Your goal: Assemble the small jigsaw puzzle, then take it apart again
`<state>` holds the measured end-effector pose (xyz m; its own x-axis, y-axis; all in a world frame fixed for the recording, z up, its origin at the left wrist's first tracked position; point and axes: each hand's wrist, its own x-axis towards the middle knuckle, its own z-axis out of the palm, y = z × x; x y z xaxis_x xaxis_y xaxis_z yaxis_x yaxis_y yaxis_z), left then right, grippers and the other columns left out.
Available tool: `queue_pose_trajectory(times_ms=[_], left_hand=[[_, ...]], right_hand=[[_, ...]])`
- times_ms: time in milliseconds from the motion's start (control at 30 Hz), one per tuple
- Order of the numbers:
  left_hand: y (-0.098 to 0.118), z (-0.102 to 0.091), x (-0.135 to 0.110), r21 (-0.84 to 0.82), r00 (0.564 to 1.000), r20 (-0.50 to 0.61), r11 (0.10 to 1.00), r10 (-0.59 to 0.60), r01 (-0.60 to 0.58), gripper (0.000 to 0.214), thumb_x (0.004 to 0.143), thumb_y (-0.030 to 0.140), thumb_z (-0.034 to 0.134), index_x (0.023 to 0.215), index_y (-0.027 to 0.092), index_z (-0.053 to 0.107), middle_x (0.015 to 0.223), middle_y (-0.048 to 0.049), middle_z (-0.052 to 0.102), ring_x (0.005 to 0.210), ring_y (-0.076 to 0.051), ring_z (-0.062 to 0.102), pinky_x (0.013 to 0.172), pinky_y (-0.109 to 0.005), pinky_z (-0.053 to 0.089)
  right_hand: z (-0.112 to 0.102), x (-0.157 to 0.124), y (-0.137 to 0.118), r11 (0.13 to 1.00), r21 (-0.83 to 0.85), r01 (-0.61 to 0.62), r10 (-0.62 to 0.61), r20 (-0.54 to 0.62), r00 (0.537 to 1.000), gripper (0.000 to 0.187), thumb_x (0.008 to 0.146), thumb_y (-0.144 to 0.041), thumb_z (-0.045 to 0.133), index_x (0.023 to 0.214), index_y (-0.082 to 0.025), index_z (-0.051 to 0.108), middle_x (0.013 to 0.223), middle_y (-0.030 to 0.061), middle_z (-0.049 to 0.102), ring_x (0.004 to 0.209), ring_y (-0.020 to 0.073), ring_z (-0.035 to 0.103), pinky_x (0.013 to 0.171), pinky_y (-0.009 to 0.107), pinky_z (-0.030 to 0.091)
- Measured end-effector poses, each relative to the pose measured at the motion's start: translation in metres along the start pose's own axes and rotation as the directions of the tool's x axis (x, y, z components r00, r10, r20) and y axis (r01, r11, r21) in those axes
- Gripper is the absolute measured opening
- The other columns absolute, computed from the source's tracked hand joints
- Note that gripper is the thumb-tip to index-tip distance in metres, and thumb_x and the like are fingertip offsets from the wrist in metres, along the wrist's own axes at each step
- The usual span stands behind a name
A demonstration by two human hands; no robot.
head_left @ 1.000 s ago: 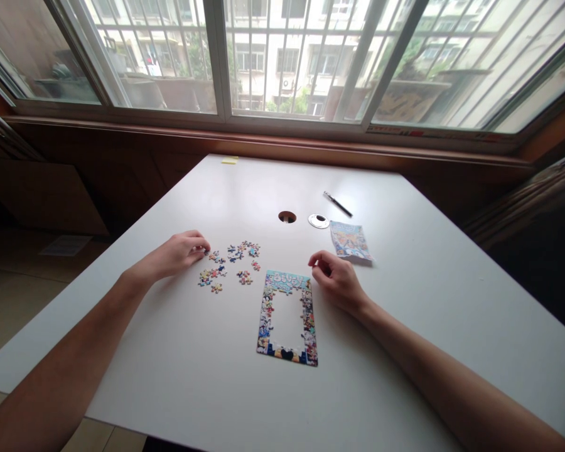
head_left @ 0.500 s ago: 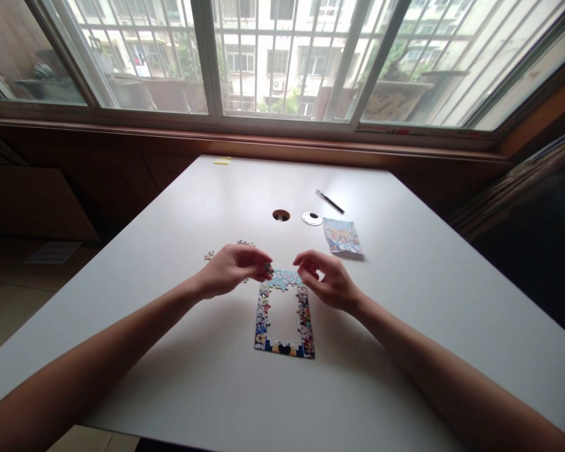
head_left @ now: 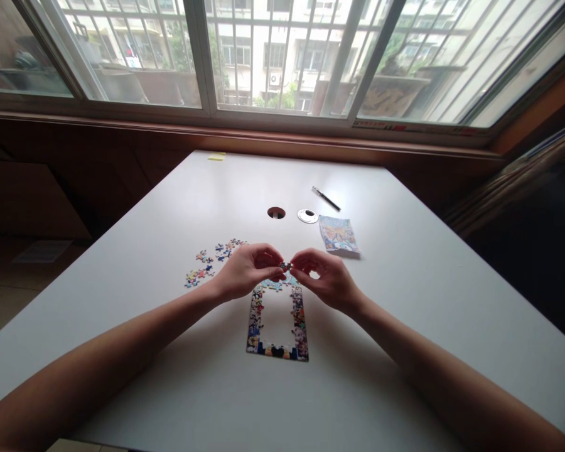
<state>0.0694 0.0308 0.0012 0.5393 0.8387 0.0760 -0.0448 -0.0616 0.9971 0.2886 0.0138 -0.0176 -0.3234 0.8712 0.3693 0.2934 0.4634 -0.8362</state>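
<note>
Between the fingertips of both hands is a small puzzle piece, partly hidden by the fingers. My left hand is closed in a pinch on its left side. From the other side, the thumb and forefinger of my right hand pinch it too. Below them lies a jigsaw puzzle frame, a joined border of colourful pieces around a bare white middle. Its top edge is partly covered by my hands. Loose puzzle pieces are scattered left of my left hand, some of them behind it.
On the white table, a creased picture sheet lies beyond my right hand. Farther back are a pen, a round metal cover and a cable hole. Yellow tape marks the far left edge, before the window.
My left hand has moved right, so the fingertips of both hands now meet at the puzzle piece. The right hand has closed on it. More loose pieces show at left; the view has shifted slightly.
</note>
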Motion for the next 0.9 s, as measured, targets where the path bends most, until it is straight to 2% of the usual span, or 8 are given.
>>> queue_pose_trajectory(times_ms=[133,267,400,467,567,633,733,900], left_hand=[[0.001,0.000,-0.001,-0.006,0.999,-0.016,0.999,-0.044,0.044,0.022,0.080,0.021,0.077,0.093,0.009,0.064,0.084,-0.0124,0.076,0.079,-0.021,0.075,0.074,-0.034,0.062],[-0.001,-0.002,-0.001,0.025,0.998,-0.011,0.998,-0.063,0.064,0.022,0.080,0.022,0.076,0.092,0.009,0.064,0.084,-0.0123,0.076,0.077,-0.020,0.075,0.072,-0.034,0.062],[-0.009,-0.006,-0.001,0.200,1.000,0.014,0.980,0.019,-0.022,0.023,0.083,0.025,0.073,0.098,0.010,0.066,0.089,-0.0113,0.075,0.081,-0.020,0.073,0.076,-0.036,0.062],[-0.014,-0.008,-0.002,0.395,0.984,0.013,0.903,0.176,-0.167,0.022,0.083,0.022,0.070,0.103,0.012,0.066,0.096,-0.0105,0.074,0.086,-0.019,0.071,0.081,-0.036,0.060],[-0.021,-0.011,-0.004,0.624,0.903,0.096,0.682,0.418,-0.382,0.018,0.085,0.011,0.060,0.101,0.015,0.067,0.100,-0.0085,0.070,0.089,-0.017,0.066,0.081,-0.035,0.057],[-0.025,-0.013,-0.005,0.678,0.851,0.164,0.570,0.499,-0.465,0.021,0.083,0.006,0.054,0.094,0.016,0.068,0.098,-0.0080,0.067,0.089,-0.017,0.063,0.080,-0.034,0.055],[-0.030,-0.014,-0.007,0.699,0.820,0.227,0.499,0.525,-0.513,0.024,0.080,0.002,0.051,0.091,0.017,0.067,0.096,-0.0078,0.066,0.089,-0.018,0.060,0.080,-0.035,0.054],[-0.033,-0.015,-0.009,0.677,0.816,0.318,0.486,0.483,-0.552,0.028,0.079,-0.001,0.050,0.095,0.016,0.066,0.097,-0.0077,0.067,0.093,-0.019,0.059,0.083,-0.035,0.055]], right_hand=[[0.002,0.000,0.003,0.996,0.047,-0.070,0.070,0.002,0.998,0.011,0.086,-0.029,0.069,0.091,-0.019,0.070,0.083,0.0046,0.072,0.072,0.0159,0.065,0.068,0.032,0.055],[0.001,0.000,0.002,0.999,0.013,-0.041,0.041,0.007,0.999,0.011,0.086,-0.029,0.069,0.089,-0.019,0.071,0.081,0.0044,0.072,0.071,0.0157,0.064,0.065,0.031,0.053],[-0.002,0.003,-0.001,0.997,-0.082,0.008,-0.006,0.022,1.000,0.009,0.087,-0.026,0.067,0.085,-0.018,0.071,0.078,0.0035,0.070,0.068,0.0142,0.061,0.061,0.029,0.050],[-0.003,0.004,-0.001,0.994,-0.112,0.012,-0.008,0.034,0.999,0.007,0.086,-0.024,0.066,0.084,-0.018,0.070,0.077,0.0030,0.069,0.067,0.0134,0.060,0.060,0.028,0.049],[-0.003,0.000,0.000,0.984,-0.179,0.002,0.006,0.041,0.999,0.006,0.086,-0.023,0.065,0.082,-0.019,0.068,0.073,0.0014,0.064,0.062,0.0118,0.054,0.056,0.026,0.045],[-0.002,-0.006,0.001,0.975,-0.219,0.023,-0.009,0.064,0.998,0.006,0.085,-0.021,0.065,0.081,-0.019,0.067,0.073,0.0013,0.062,0.062,0.0118,0.052,0.055,0.027,0.044],[-0.003,-0.016,0.002,0.967,-0.245,0.070,-0.052,0.076,0.996,0.005,0.085,-0.020,0.064,0.082,-0.019,0.068,0.081,0.0033,0.063,0.066,0.0129,0.053,0.058,0.028,0.044],[-0.006,-0.020,0.003,0.962,-0.265,0.069,-0.047,0.091,0.995,0.006,0.086,-0.020,0.063,0.083,-0.020,0.068,0.085,0.0035,0.063,0.064,0.0122,0.052,0.058,0.027,0.043]])
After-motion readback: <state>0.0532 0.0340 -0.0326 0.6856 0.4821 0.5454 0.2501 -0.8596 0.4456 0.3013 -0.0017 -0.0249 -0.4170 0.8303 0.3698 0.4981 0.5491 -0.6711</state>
